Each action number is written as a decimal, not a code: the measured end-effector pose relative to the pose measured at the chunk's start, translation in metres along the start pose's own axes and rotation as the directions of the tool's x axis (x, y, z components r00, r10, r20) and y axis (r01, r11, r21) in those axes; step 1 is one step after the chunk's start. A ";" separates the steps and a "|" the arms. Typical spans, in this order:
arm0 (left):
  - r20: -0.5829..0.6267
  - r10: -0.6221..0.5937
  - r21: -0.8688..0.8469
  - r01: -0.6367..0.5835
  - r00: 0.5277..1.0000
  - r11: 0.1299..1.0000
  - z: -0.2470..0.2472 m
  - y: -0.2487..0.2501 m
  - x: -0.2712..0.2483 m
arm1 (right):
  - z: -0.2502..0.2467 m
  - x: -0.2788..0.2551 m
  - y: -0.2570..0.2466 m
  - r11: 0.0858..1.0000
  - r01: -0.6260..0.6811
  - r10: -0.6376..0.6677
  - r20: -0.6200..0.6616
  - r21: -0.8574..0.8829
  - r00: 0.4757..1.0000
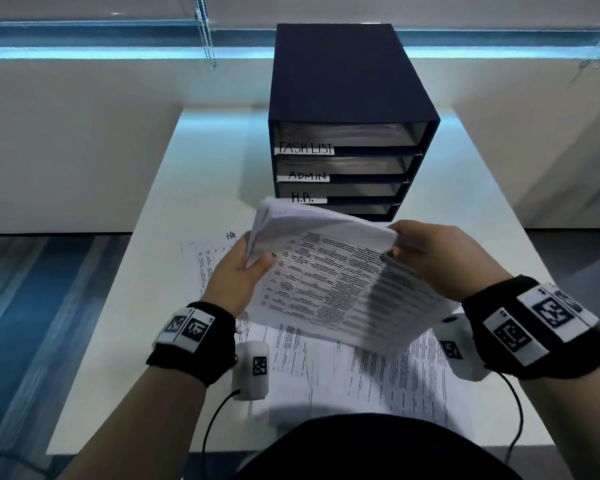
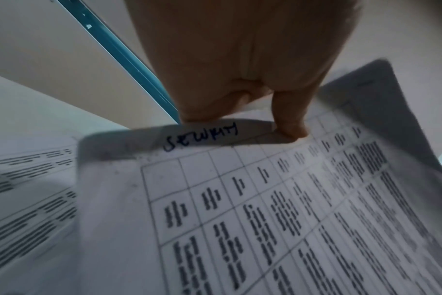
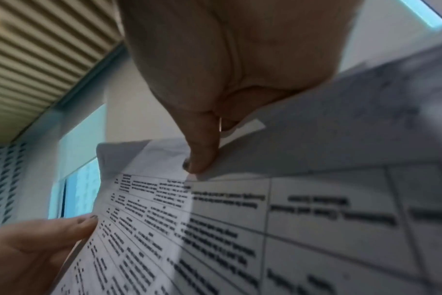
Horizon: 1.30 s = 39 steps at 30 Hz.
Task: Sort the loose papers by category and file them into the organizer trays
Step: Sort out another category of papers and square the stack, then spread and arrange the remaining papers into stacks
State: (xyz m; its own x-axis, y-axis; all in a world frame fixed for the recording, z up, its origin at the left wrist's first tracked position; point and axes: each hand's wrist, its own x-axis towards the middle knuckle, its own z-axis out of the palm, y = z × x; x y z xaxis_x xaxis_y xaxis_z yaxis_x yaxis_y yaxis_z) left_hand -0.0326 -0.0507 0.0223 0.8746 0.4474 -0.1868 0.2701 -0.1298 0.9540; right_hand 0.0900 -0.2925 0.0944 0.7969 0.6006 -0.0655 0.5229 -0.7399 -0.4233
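Observation:
I hold a stack of printed sheets (image 1: 343, 271) with table text above the white desk, in front of the organizer. My left hand (image 1: 246, 265) pinches its left edge, thumb on top. My right hand (image 1: 423, 251) pinches the far right corner, thumb (image 3: 202, 151) pressed on the top sheet (image 3: 265, 219). The left wrist view shows the gridded sheet (image 2: 240, 199) with handwriting near its top edge under my left fingers (image 2: 288, 119). The dark blue organizer (image 1: 347, 98) stands at the back, its trays labelled TASK LIST (image 1: 305, 147), ADMIN (image 1: 307, 175) and H.R. (image 1: 302, 197).
More loose printed papers (image 1: 361, 372) lie spread on the white desk (image 1: 125, 341) beneath my hands and near its front edge. One sheet (image 1: 205, 258) lies to the left. Pale partition walls flank the desk. Cables hang from both wrist cameras.

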 end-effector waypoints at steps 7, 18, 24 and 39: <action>-0.165 -0.001 0.139 0.024 0.986 0.990 -0.004 -0.005 0.029 | 0.032 0.000 0.047 0.875 -0.218 0.196 0.097 0.432 0.976; 0.177 -0.469 -0.079 0.487 0.865 0.870 0.035 -0.044 0.025 | 0.113 0.002 0.116 0.461 -0.710 0.559 0.447 0.532 0.698; 0.315 -0.497 -0.124 0.554 0.809 0.823 0.047 -0.037 0.027 | 0.136 0.039 0.151 0.288 -0.762 0.588 0.521 0.580 0.619; 0.082 -0.565 -0.117 0.571 0.821 0.813 0.056 -0.028 0.096 | 0.089 0.090 0.109 0.129 -0.774 0.367 0.695 0.620 0.618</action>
State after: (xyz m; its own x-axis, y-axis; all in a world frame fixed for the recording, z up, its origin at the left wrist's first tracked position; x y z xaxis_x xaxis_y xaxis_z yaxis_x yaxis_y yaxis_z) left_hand 0.0666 -0.0536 -0.0354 0.5988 0.3677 -0.7115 0.6715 0.2535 0.6962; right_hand 0.1921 -0.2924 -0.0385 0.4740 0.3109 -0.8238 -0.7370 -0.3718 -0.5644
